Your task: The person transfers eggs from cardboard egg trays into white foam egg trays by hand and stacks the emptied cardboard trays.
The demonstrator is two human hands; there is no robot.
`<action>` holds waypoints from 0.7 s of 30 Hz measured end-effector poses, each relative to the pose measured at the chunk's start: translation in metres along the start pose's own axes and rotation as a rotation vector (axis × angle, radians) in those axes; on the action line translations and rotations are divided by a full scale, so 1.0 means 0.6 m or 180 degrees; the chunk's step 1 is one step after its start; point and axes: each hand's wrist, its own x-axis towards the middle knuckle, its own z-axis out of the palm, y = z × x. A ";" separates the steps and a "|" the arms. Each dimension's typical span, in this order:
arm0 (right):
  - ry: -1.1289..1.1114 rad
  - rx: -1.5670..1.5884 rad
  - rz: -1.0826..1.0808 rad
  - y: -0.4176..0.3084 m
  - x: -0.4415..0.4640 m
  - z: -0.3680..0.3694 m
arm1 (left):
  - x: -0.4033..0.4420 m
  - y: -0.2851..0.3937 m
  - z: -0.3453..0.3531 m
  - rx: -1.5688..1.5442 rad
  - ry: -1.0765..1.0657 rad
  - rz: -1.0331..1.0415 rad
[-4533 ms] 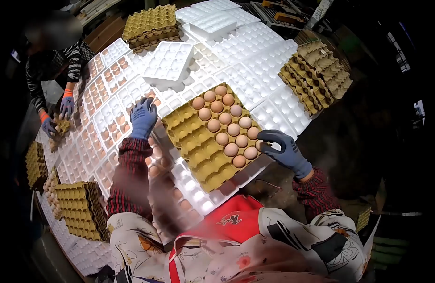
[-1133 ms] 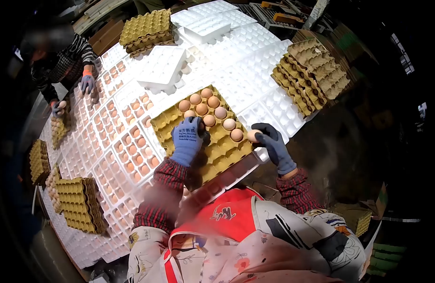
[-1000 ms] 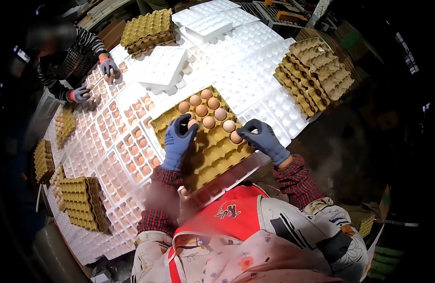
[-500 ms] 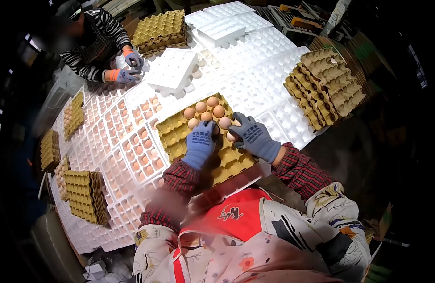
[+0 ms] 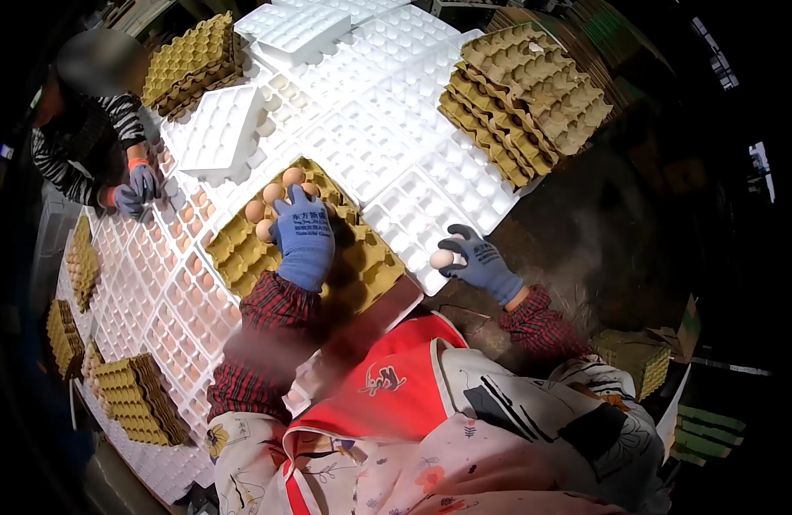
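Observation:
A yellow-brown pulp egg tray (image 5: 361, 266) lies in front of me, with several brown eggs (image 5: 255, 211) in its far cups. My left hand (image 5: 305, 227), in a blue-grey glove, reaches over these eggs with its fingers curled down round an egg, which the hand mostly hides. To the right, my right hand (image 5: 482, 262) is closed on eggs (image 5: 441, 258) at the near corner of a white foam tray (image 5: 404, 215). One egg shows plainly at the fingertips; another is partly covered by the fingers.
Stacked pulp trays (image 5: 533, 94) stand at the far right, with more stacks (image 5: 190, 64) at the back and left (image 5: 142, 399). Egg-filled foam trays (image 5: 190, 309) cover the left. An upturned foam tray (image 5: 220, 129) lies beyond my tray. A co-worker's gloved hands (image 5: 134, 190) are at the left edge.
My right hand has left the pulp tray with eggs and moved right to the white foam tray. My left hand has shifted farther over the remaining eggs. The view has turned right.

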 end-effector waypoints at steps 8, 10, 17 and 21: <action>0.0424 -0.0477 -0.0368 0.020 -0.013 0.047 | -0.014 0.003 -0.048 -0.1302 0.0911 0.0471; 0.0906 -0.0589 -0.0298 0.045 0.016 0.056 | -0.023 0.071 -0.066 -0.1509 0.0715 0.0851; 0.1624 -0.0793 -0.0392 0.078 0.124 0.066 | 0.069 0.233 0.110 -0.0581 -0.1002 0.1275; 0.1648 -0.0320 -0.0364 0.094 0.121 0.078 | 0.101 0.206 0.122 -0.0960 -0.1685 0.1507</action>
